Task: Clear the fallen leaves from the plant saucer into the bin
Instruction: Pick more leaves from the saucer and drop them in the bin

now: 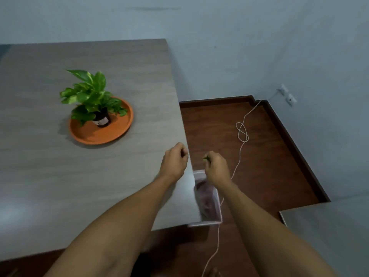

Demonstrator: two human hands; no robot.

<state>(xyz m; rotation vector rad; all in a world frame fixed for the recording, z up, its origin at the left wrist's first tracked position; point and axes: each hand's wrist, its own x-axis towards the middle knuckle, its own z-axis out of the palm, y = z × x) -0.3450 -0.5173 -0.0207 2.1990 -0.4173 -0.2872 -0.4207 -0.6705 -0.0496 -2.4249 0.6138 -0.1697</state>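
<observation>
An orange plant saucer (95, 134) sits on the grey table (60, 186), holding a small dark pot with a green leafy plant (89, 94). Some leaves lie on the saucer's far right side (119, 110). My right hand (216, 168) is past the table's right edge, above the floor, closed on a small green leaf (206, 157) that peeks out at the fingertips. Below and behind it stands a white bin (211, 198) with a pale liner, half hidden by the table edge. My left hand (174, 162) hovers over the table's right edge with fingers curled; nothing shows in it.
A white cord (241, 136) runs across the brown wooden floor from wall sockets (287, 94) and passes beside the bin. A second grey surface (327, 226) juts in at the lower right. Blue-grey walls close off the corner.
</observation>
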